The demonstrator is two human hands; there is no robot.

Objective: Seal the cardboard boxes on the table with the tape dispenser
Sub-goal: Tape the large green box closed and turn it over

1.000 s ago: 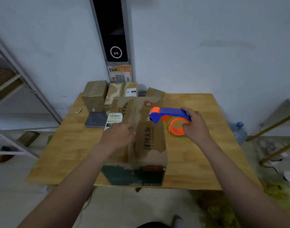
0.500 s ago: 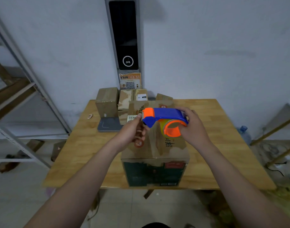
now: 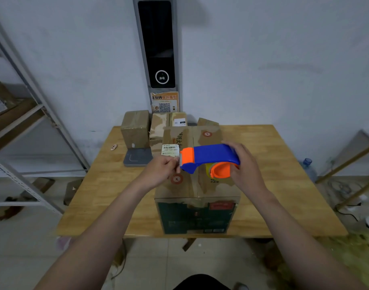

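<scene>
A large cardboard box [image 3: 197, 185] with a dark green front stands at the near edge of the wooden table [image 3: 108, 185], its top flaps closed. Above it my right hand [image 3: 245, 170] grips the blue and orange tape dispenser [image 3: 208, 159], held level with its orange head pointing left. My left hand [image 3: 160, 171] pinches at the tape end by that orange head; the tape itself is too thin to make out. Smaller cardboard boxes [image 3: 135, 128] stand at the table's far edge.
A grey flat scale [image 3: 137, 158] lies behind and to the left of the large box. A small pale object [image 3: 114, 146] sits near the table's left edge. Metal shelving [image 3: 22, 122] stands on the left, and a water bottle [image 3: 309, 166] on the floor at right.
My left hand left the box top and rose to the dispenser's head. My right hand lifted the dispenser over the box.
</scene>
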